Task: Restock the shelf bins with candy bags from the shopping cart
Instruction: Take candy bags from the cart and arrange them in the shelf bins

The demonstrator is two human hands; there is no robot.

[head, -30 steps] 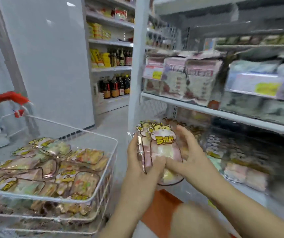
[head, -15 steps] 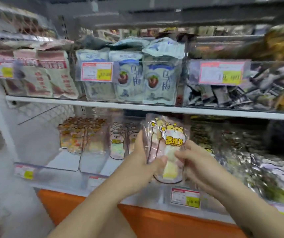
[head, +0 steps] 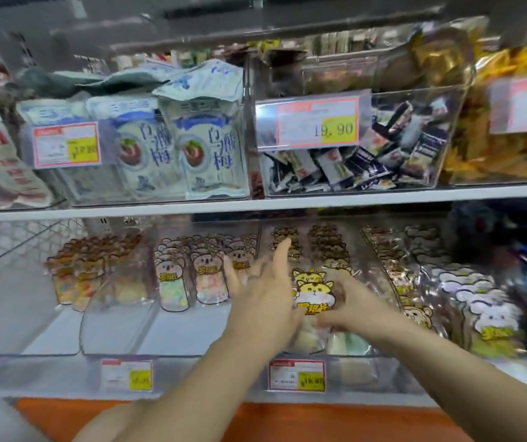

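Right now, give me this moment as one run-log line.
phase: placing | right hand: grips candy bag at clear bin front | left hand: fingers straight, spread

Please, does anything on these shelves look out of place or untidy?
Yes. On the upper shelf, the blue-and-white bags stand upright, but a few loose bags lie flat and crumpled on top of them instead of standing in the row.
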